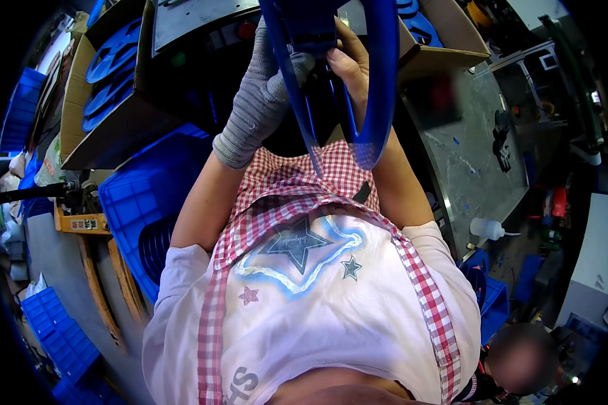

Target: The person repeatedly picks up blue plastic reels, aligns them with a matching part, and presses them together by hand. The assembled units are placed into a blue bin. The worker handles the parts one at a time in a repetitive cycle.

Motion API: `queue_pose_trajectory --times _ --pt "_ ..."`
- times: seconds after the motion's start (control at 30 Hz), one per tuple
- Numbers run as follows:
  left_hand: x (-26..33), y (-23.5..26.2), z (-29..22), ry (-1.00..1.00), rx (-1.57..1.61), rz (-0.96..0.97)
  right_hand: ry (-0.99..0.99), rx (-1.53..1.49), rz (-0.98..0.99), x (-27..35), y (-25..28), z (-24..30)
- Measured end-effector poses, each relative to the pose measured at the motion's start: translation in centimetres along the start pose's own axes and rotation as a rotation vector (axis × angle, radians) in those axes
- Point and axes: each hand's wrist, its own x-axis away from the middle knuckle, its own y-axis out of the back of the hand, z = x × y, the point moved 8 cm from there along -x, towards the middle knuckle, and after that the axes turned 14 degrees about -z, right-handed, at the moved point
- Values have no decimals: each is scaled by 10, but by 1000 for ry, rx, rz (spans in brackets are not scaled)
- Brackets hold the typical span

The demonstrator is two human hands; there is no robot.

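Head view: the right hand (355,66) pinches a blue looped part (383,81) before the checked apron (273,175); how the gloved left hand (271,84) grips, I can't tell. A slack hold could drop it.

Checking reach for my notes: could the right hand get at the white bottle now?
Probably not without letting go: the right hand grips the blue plastic part, though nothing visible covers the white bottle.

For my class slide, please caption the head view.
Gloved left hand and bare right hand hold a curved blue part.
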Motion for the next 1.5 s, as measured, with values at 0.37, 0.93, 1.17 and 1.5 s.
queue_pose_trajectory --times 0.37,0.93,1.17,1.5 --pt "-7 3 7 29 44 -4 -66 45 7 -2 -3 -3" --pt "-8 0 3 102 64 -7 -68 177 -8 -3 -15 3" --pt "-9 14 17 58 138 -33 -18 123 34 -6 -20 -10" --pt "-9 9 5 23 97 -30 -60 154 20 -4 -24 0"
